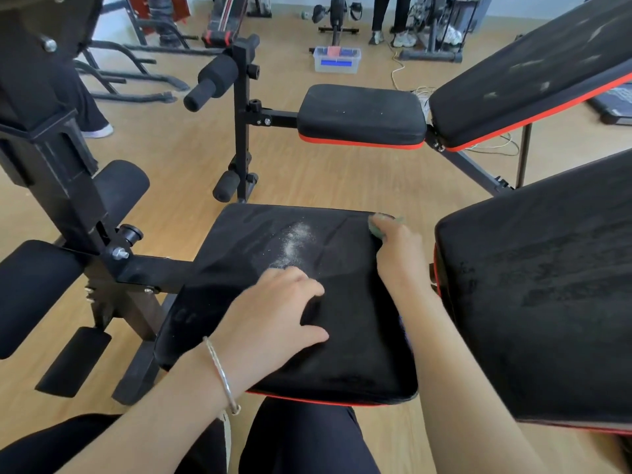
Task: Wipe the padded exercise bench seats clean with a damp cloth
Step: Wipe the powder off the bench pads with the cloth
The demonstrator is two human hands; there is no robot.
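Note:
The near black padded bench seat [342,354] with a red lower edge lies right in front of me. A streak of white powder [295,242] crosses its far half. My left hand [273,313] rests on the seat's middle with spread fingers pressing the pad. My right hand [400,254] is at the seat's far right corner and grips a small greenish cloth [379,224], most of which the hand hides. The near backrest pad [547,302] rises to the right, smeared with dull marks. A second bench seat [362,112] and its backrest [533,70] stand further back.
Black foam leg rollers [215,80] and steel posts [242,121] stand left of both benches. A clear plastic box [337,59] sits on the wood floor behind. A person's legs [390,15] and exercise bikes are at the back. White cables [396,73] trail on the floor.

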